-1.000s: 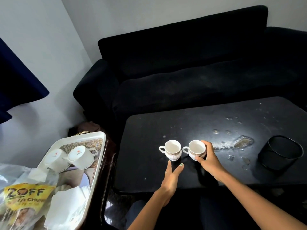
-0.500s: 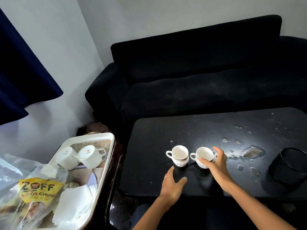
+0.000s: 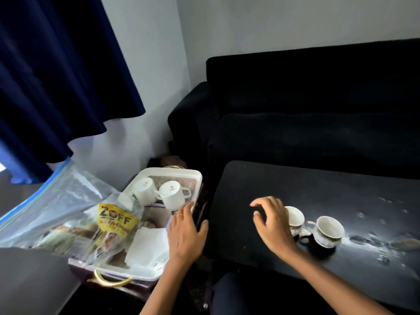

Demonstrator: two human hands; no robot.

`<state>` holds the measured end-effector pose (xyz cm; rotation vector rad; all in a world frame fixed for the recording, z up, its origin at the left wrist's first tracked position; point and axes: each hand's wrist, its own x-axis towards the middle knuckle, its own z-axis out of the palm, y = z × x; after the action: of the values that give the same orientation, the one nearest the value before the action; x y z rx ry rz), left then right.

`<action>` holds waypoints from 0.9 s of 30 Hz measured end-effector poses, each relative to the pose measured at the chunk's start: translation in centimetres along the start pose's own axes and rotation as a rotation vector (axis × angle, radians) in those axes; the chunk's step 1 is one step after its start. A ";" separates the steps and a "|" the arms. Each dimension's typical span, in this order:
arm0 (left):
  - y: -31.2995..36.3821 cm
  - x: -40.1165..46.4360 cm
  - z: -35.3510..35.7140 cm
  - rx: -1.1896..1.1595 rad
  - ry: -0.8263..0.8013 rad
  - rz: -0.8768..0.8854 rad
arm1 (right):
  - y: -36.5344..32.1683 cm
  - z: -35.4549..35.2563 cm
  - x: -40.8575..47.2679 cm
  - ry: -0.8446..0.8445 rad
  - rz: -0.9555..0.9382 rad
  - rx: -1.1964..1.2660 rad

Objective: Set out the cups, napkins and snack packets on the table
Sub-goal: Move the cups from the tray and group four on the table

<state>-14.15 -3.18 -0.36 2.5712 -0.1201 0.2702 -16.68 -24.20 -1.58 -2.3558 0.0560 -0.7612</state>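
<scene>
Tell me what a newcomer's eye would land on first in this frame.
Probably the yellow snack packet inside a clear plastic bag, lying on the white tray at lower left beside two overturned white cups. Next, the two open hands mid-frame: the left hand over the tray's edge, the right hand above the black table, where two upright patterned cups stand.

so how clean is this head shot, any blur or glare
Head view: motion blur smears the right hand and the two cups on the table; the left hand by the tray is soft too. Pale glare streaks the tabletop at right. The sofa is nearly detail-less black. Wide-angle bending shows at the edges.
</scene>
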 end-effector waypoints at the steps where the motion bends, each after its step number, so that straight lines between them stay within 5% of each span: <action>1: -1.1 -0.2 -0.3 0.066 -0.003 -0.040 | -1.1 0.9 0.4 -0.051 -0.025 0.002; 5: -3.6 -1.0 0.4 0.248 -0.109 -0.144 | -4.5 4.7 2.1 -0.295 -0.109 -0.017; 14: -5.4 -1.2 2.2 0.313 -0.116 -0.046 | -9.6 12.1 6.7 -0.708 -0.009 -0.202; 20: -5.4 -1.2 2.4 0.267 -0.111 -0.055 | -10.4 15.1 8.3 -0.774 0.170 -0.197; 27: -5.3 -1.1 2.4 0.236 -0.094 -0.053 | -10.3 15.2 8.0 -0.589 0.138 -0.249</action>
<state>-14.09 0.09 -5.36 2.8174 -0.0564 0.1514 -3.42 -9.22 -0.71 -2.6863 0.0613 0.0269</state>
